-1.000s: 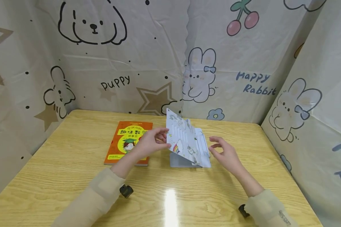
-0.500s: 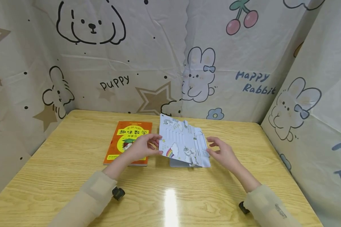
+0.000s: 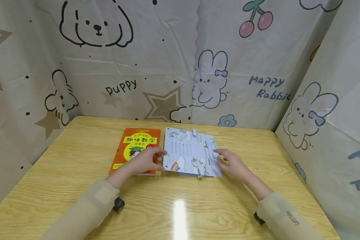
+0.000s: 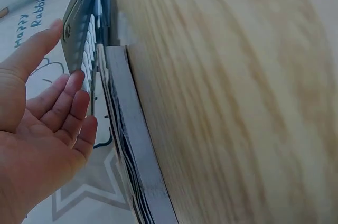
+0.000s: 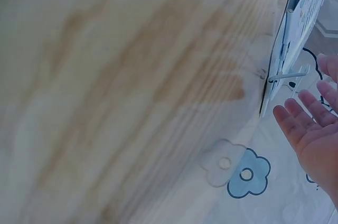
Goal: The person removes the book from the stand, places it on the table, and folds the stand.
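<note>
A white book stand (image 3: 184,146) printed with unicorns and a rainbow lies folded nearly flat, its slotted back panel tilted slightly over the base. My left hand (image 3: 145,161) holds the panel's left edge. In the left wrist view, the thumb (image 4: 39,47) is at one corner of the panel (image 4: 79,23) and the fingertips are at its edge farther along; the other fingers are loosely bent. My right hand (image 3: 232,163) is beside the stand's right edge, fingers relaxed and slightly spread. In the right wrist view its fingers (image 5: 296,121) are apart from a thin white prong (image 5: 288,77) on the stand.
An orange book (image 3: 120,155) with a cartoon cover lies left of the stand, partly under my left forearm and hand in the head view. The wooden table (image 3: 210,203) ends at a printed cloth backdrop (image 3: 162,66) behind and at the sides.
The stand's panel has swung down leftward from a steep tilt to nearly flat, my left hand moving left and down with it. My right hand has shifted slightly left, staying by the right edge.
</note>
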{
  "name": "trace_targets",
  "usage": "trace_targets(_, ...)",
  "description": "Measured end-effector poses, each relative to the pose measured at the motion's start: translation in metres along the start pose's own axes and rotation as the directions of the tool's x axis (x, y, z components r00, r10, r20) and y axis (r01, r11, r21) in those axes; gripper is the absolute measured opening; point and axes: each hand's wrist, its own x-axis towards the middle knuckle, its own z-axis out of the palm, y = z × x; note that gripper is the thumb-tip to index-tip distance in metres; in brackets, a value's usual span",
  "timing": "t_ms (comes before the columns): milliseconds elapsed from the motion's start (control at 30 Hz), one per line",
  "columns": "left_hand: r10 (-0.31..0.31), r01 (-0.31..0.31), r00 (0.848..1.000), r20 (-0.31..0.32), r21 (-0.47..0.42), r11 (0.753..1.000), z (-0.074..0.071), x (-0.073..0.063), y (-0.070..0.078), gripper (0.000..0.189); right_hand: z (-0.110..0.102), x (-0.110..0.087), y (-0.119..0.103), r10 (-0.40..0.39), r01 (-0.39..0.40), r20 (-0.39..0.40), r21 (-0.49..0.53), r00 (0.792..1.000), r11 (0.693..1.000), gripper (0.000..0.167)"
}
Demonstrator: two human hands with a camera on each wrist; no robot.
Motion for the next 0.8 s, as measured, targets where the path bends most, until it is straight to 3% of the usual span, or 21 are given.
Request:
trace_targets(267,-0.012,0.010,1.000,0.028,0.057,0.998,0.002,0.008,-0.002,0.057,-0.002,0.000,0.004,-0.067,0.069,0.055,-0.028,0.996,0.997,0.044)
trace_targets(800,-0.001,-0.009,0.996,0.087,0.112,0.994,0.004,0.014,-0.004,0.058,-0.005,0.008,0.017,-0.088,0.097,0.109,-0.082,0.990,0.992,0.045)
